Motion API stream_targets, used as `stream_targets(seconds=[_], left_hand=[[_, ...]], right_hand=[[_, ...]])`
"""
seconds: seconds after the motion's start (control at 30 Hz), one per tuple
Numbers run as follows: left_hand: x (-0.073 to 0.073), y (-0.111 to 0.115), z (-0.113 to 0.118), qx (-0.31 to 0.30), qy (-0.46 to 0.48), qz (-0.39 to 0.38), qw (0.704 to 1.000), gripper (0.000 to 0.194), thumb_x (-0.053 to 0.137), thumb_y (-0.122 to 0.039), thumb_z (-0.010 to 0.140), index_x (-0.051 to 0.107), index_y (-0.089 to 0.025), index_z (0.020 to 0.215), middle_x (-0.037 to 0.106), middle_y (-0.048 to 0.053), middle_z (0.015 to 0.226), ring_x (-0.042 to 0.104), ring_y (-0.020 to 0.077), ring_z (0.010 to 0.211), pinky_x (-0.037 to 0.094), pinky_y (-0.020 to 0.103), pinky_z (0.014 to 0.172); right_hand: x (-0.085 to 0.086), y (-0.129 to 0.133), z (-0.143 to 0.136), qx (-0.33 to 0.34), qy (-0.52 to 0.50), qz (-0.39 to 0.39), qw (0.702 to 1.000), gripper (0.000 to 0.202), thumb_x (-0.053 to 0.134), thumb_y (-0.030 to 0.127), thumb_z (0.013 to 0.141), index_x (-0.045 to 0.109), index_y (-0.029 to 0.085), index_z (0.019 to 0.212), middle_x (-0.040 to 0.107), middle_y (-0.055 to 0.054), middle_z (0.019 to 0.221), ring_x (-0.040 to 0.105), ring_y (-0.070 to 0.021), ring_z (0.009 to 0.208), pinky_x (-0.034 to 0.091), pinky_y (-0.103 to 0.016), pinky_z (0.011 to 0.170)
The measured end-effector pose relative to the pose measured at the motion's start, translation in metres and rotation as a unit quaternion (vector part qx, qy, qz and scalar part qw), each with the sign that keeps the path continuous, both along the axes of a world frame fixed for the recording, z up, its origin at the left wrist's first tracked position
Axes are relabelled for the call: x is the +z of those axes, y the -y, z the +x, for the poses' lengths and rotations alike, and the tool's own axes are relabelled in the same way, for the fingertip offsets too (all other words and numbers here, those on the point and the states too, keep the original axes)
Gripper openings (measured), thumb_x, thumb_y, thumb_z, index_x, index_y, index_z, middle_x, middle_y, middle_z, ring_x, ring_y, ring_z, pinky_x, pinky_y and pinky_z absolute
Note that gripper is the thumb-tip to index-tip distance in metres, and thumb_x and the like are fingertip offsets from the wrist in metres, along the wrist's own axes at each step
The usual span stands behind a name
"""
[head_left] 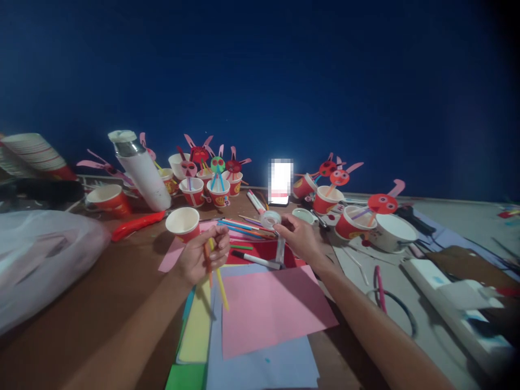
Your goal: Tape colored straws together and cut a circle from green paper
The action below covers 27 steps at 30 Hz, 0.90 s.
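Note:
My left hand (195, 260) is closed around two thin straws, one orange (208, 265) and one yellow (221, 290), both slanting down over the papers. My right hand (299, 238) pinches a roll of clear tape (268, 219) at its edge. A clear strip (280, 252) shows just below that roll. Beneath both hands lie a pink sheet (276, 309), pale blue paper (260, 365) and a yellow sheet (197, 330). A black-capped white marker (255, 260) rests on red paper between the hands. Beside my left hand stands a red paper cup (182, 223).
Red cups with paper rabbit faces (218, 165) line the back, more on the right (353, 225). A white flask (142, 173), red cutter (138, 225) and plastic bag (49, 260) sit left. A lit phone (280, 181) leans behind; a power strip (447, 298) lies right.

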State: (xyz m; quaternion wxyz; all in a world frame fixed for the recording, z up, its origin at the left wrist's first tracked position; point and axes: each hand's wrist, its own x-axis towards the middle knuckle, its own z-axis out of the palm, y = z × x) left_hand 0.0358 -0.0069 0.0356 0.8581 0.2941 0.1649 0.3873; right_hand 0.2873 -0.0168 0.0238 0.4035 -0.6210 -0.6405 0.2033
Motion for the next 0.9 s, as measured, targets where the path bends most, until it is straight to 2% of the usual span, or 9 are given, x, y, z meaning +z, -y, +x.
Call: stream_targets(seconds=[0.1, 0.2, 0.4, 0.53, 0.73, 0.9], left_hand=[[-0.002, 0.000, 0.001, 0.006, -0.004, -0.002, 1.000, 0.018, 0.050, -0.027, 0.085, 0.058, -0.010, 0.085, 0.045, -0.001, 0.062, 0.034, 0.0034, 0.041, 0.032, 0.014, 0.034], [-0.003, 0.001, 0.001, 0.011, -0.009, -0.002, 1.000, 0.021, 0.049, -0.030, 0.085, 0.058, -0.010, 0.085, 0.045, -0.001, 0.062, 0.033, 0.0035, 0.041, 0.032, 0.015, 0.036], [-0.004, 0.002, 0.003, 0.029, -0.007, -0.017, 0.999, 0.025, 0.045, -0.031, 0.087, 0.059, -0.010, 0.085, 0.046, 0.000, 0.061, 0.035, 0.0051, 0.042, 0.030, 0.018, 0.038], [-0.004, 0.002, 0.004, 0.039, -0.001, -0.020, 0.999, 0.030, 0.039, -0.033, 0.089, 0.059, -0.010, 0.086, 0.047, 0.001, 0.062, 0.037, 0.0065, 0.043, 0.032, 0.020, 0.041], [-0.003, 0.002, 0.006, 0.071, -0.009, -0.068, 0.995, 0.036, 0.038, -0.039, 0.089, 0.058, -0.010, 0.093, 0.053, 0.005, 0.069, 0.044, 0.0109, 0.051, 0.039, 0.026, 0.048], [-0.004, 0.005, 0.010, 0.074, -0.010, -0.103, 0.992, 0.028, 0.042, -0.034, 0.087, 0.057, -0.011, 0.090, 0.052, 0.004, 0.067, 0.044, 0.0102, 0.050, 0.040, 0.024, 0.047]], right_hand=[[-0.011, -0.001, -0.002, -0.010, 0.027, 0.010, 1.000, 0.019, 0.054, 0.033, 0.079, 0.062, 0.017, 0.085, 0.061, 0.000, 0.072, 0.053, -0.0141, 0.065, 0.037, -0.023, 0.061], [-0.020, -0.001, -0.006, -0.034, 0.089, 0.042, 0.995, 0.015, 0.055, 0.030, 0.078, 0.061, 0.017, 0.084, 0.062, -0.001, 0.075, 0.054, -0.0143, 0.068, 0.036, -0.023, 0.062], [-0.030, 0.001, -0.015, -0.099, 0.250, 0.047, 0.962, 0.016, 0.056, 0.035, 0.080, 0.059, 0.019, 0.082, 0.063, -0.002, 0.078, 0.055, -0.0157, 0.070, 0.029, -0.024, 0.059], [-0.035, 0.000, -0.014, -0.111, 0.299, 0.057, 0.946, 0.016, 0.057, 0.035, 0.081, 0.058, 0.019, 0.083, 0.062, -0.002, 0.079, 0.054, -0.0159, 0.071, 0.029, -0.025, 0.060], [-0.042, -0.005, -0.011, -0.100, 0.366, 0.081, 0.922, 0.016, 0.058, 0.036, 0.081, 0.059, 0.020, 0.083, 0.061, -0.003, 0.079, 0.053, -0.0186, 0.078, 0.028, -0.027, 0.066], [-0.039, -0.005, -0.011, -0.063, 0.396, 0.091, 0.912, 0.021, 0.059, 0.042, 0.080, 0.061, 0.021, 0.082, 0.061, -0.003, 0.080, 0.051, -0.0206, 0.081, 0.026, -0.030, 0.070]])
